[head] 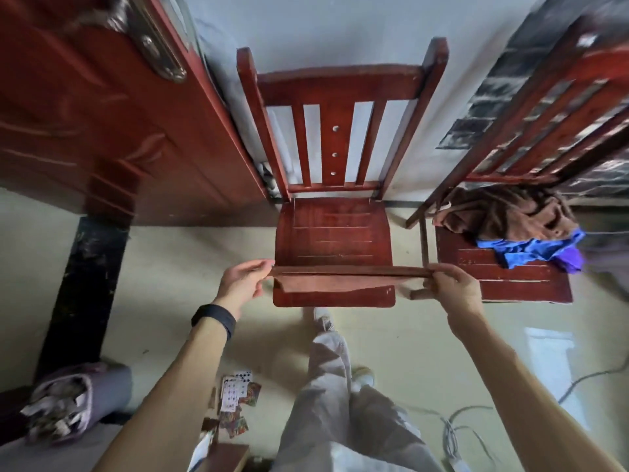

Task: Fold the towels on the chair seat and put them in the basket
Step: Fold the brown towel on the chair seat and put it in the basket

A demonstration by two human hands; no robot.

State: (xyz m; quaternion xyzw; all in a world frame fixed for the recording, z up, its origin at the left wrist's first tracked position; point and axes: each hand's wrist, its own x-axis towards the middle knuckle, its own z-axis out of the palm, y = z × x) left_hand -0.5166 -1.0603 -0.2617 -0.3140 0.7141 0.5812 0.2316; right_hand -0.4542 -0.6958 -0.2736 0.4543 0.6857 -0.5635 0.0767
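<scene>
I hold a reddish-brown towel (335, 280) stretched flat between both hands over the front edge of the middle chair's seat (332, 229). My left hand (243, 279) pinches its left end, and my right hand (454, 287) pinches its right end. The towel hangs doubled over, seen nearly edge-on. On the seat of the right chair (510, 277) lies a crumpled brown towel (507, 212), with a blue towel (531, 248) and a bit of purple cloth (571, 258) under it. No basket is in view.
A red door (85, 114) stands open at the left. Playing cards (236, 400) are scattered on the floor by my legs. A lilac bin of scraps (64, 400) sits lower left, and cables (456, 434) trail at lower right.
</scene>
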